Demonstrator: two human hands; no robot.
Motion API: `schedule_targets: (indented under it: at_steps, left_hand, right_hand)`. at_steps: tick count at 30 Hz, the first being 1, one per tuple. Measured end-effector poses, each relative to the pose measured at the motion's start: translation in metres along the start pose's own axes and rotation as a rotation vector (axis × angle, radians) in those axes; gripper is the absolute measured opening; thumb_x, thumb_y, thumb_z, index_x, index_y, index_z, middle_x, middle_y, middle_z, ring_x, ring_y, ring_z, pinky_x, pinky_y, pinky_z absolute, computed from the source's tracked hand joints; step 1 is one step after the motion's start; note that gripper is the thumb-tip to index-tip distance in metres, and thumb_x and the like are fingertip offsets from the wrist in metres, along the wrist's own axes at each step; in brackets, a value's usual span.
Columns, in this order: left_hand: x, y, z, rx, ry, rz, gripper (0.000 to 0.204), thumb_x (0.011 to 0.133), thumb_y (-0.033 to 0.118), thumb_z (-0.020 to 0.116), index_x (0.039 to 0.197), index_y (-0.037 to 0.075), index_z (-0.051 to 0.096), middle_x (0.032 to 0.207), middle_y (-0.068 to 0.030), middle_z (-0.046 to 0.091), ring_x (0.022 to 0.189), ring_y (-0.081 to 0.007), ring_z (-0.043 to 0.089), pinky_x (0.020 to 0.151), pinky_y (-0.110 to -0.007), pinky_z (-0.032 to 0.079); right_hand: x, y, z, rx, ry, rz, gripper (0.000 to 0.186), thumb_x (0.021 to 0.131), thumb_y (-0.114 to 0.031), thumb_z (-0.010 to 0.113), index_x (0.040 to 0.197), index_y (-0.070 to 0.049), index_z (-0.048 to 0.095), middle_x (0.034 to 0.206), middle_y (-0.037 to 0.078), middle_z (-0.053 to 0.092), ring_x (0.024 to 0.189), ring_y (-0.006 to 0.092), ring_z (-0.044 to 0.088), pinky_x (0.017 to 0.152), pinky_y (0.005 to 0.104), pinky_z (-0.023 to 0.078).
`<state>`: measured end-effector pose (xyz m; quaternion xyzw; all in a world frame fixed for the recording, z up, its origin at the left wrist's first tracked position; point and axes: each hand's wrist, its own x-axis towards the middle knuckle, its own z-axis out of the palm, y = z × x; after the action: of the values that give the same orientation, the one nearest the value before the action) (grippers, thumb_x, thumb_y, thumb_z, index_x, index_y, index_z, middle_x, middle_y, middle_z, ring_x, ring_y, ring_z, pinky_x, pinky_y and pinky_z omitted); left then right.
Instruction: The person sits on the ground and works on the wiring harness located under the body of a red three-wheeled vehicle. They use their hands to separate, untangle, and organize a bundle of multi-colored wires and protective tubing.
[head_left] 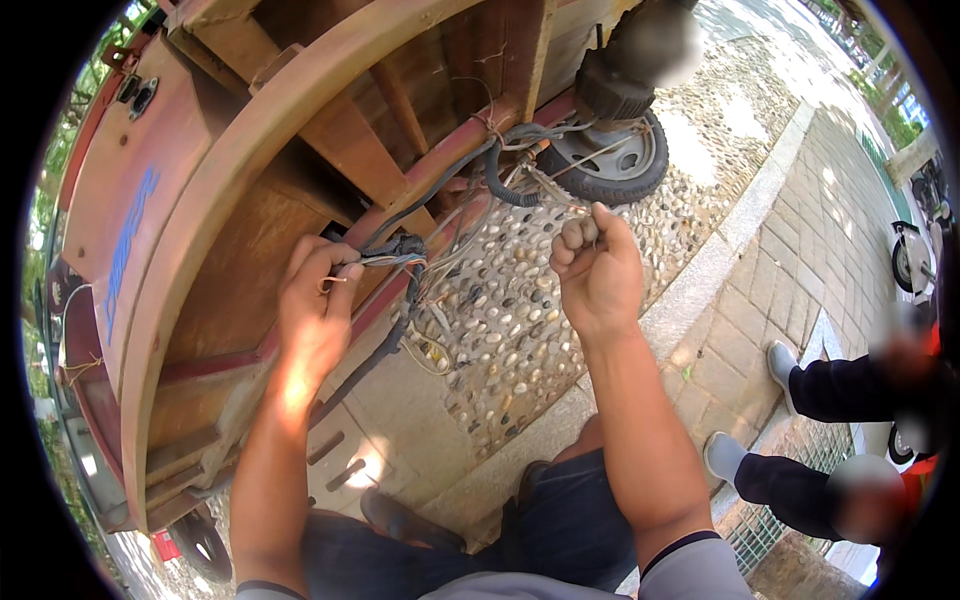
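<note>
My left hand (318, 285) is closed, its thumb and fingers pinching thin coloured wires. The wires come out of a dark-wrapped wire harness (405, 247), which hangs along a rusty frame. A short copper-coloured wire end (332, 282) curls by the left thumb. My right hand (598, 255) is raised over the pebbles with fingers curled and thumb tip against them. What it holds, if anything, is too small to make out. Pale loose wires (548, 187) run close to its fingertips. Beyond them, a black corrugated sleeve (497, 180) bends along the frame.
A rusty vehicle body (240, 260) stands tipped up at left, with a small black-tyred wheel (612, 165) at the far end. Pebbled paving (525, 290) meets a stone kerb (690, 270). At right are dark-trousered legs (845, 390) in grey shoes, and a parked scooter (910, 258).
</note>
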<state>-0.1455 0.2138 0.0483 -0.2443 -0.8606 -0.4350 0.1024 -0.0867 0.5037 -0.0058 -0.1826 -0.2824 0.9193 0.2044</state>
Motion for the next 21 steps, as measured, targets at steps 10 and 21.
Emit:
schedule_targets:
  at_steps: [10,21]
  left_hand:
    - [-0.003,-0.001,-0.004,0.007,-0.029,-0.052,0.01,0.091,0.0,0.066,0.1,-0.004,0.068,0.097,-0.0102,0.058,0.085,-0.0195,0.059,0.075,-0.03,0.048]
    - [-0.004,-0.002,-0.014,0.108,-0.091,0.033,0.011,0.09,-0.004,0.065,0.101,-0.003,0.068,0.098,-0.0111,0.056,0.087,-0.0195,0.057,0.075,-0.029,0.047]
  right_hand:
    - [-0.008,0.0,0.02,-0.087,-0.021,-0.182,0.031,0.102,-0.024,0.056,0.077,-0.005,0.057,0.093,0.015,0.067,0.09,0.0259,0.064,0.07,0.0411,0.052]
    - [-0.007,0.01,0.016,-0.624,-0.011,-0.022,0.024,0.099,-0.024,0.064,0.082,-0.007,0.061,0.077,0.01,0.065,0.075,0.0174,0.063,0.057,0.0317,0.043]
